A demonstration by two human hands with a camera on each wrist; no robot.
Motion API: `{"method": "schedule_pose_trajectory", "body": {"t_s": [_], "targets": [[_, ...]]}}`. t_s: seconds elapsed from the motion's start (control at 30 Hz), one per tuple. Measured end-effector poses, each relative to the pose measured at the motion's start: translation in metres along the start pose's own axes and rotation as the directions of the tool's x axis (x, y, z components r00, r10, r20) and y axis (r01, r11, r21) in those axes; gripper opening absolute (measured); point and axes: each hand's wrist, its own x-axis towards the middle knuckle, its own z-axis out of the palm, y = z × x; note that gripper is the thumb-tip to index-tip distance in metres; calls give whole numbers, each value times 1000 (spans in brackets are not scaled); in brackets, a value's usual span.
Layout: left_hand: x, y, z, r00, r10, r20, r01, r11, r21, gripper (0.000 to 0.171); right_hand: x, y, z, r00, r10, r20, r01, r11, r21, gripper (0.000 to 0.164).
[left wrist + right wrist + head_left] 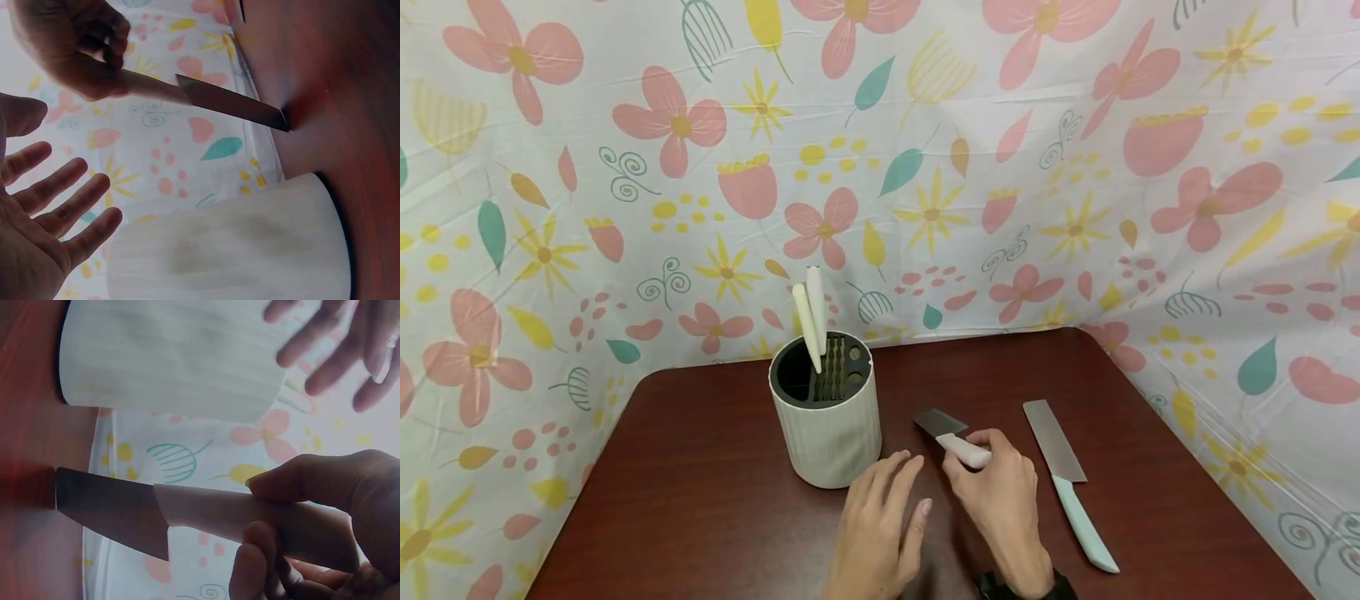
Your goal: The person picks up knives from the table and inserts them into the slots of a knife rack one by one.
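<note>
Small knife [957, 443] was noted to the right of the pale holder [833, 442], over the dark table [700, 467], tilted, its blade [115, 511] aimed down and toward the far left. Tip was close to the tabletop; contact could not be told. For good control, the grip was judged best kept on the handle, clear of the edge, with any turn of the wrist made slowly and the blade led away from the opposite fingers. A clean lift before any sideways swing seemed advisable, since the surface could be scratched by a dragged tip. Room was also worth leaving on the right, where a larger knife [1066, 471] lay flat.

Right hand [1000, 483]: set at the near side, knife handle pinched between thumb and bent fingers; black band [1063, 587] seen at the wrist.

Left hand [877, 527]: just beside the holder's near right side, fingers straight and spread wide, nothing held; whether the holder was touched could not be made out.
</note>
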Motion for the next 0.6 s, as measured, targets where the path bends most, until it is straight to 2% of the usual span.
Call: {"method": "schedule_pose_trajectory", "body": {"t_s": [0.23,0.6], "targets": [[-3,-5,3,1000,-19,-2,19,1000,11,44,4,3,2,992,-53,-112,60,996,59,28],[-1,-7,-1,999,-31,-23,31,1000,4,43,9,7,11,965,-152,-213,176,979,99,33]]}}
